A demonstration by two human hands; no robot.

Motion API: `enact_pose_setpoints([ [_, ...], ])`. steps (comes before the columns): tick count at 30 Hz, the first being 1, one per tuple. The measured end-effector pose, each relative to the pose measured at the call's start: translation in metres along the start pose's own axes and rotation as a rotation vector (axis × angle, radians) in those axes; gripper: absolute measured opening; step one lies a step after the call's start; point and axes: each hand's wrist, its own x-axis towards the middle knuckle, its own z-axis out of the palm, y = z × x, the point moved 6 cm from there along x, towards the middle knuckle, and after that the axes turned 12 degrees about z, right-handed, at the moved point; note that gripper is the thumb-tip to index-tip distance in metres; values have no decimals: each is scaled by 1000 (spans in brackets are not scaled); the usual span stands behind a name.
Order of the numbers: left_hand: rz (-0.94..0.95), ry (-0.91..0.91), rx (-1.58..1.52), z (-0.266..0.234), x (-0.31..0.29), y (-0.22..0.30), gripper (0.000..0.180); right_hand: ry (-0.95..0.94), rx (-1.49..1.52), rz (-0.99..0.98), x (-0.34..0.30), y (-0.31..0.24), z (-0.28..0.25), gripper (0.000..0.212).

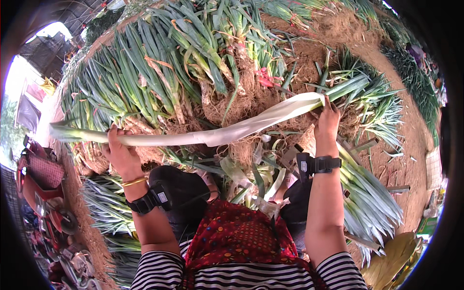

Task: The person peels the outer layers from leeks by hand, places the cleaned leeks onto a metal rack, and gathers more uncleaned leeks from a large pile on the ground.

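Note:
A long leek (164,140) lies crosswise in front of me, its left end pale green and blurred. My left hand (121,150) is closed around its stem. From the stem's right part a thin, whitish outer layer (270,121) stretches up to the right, joined to a green leaf (350,87). My right hand (328,121) is closed in a pinch on this peeled layer, near where it turns green. Both arms reach forward, well apart, and the layer looks drawn out between them. Loose pale peelings (237,171) lie beneath, between my knees.
A big heap of leeks with roots (159,82) spreads ahead. More leeks lie at the right (372,198) and lower left (108,203). Red ties (267,77) show among the heap. Brown ground (391,169) runs along the right. Parked motorbikes (48,198) stand at left.

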Motion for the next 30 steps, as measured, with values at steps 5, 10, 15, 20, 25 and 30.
enact_pose_setpoints([
  [5,54,105,-16,-2,-7,2,31,-27,104,17,6,-4,1,32],
  [10,70,102,-12,-2,-3,8,28,-41,99,1,18,-14,-3,27],
  [15,139,259,123,-52,35,35,6,236,63,-42,19,-55,-57,35],
  [20,293,202,122,-52,43,49,13,-89,-609,-10,-7,14,-1,27],
  [25,304,131,25,-5,17,55,14,-471,-1346,-550,-104,67,65,28],
  [30,211,97,9,36,-13,48,16,-690,-849,-1171,-227,-16,131,53],
])
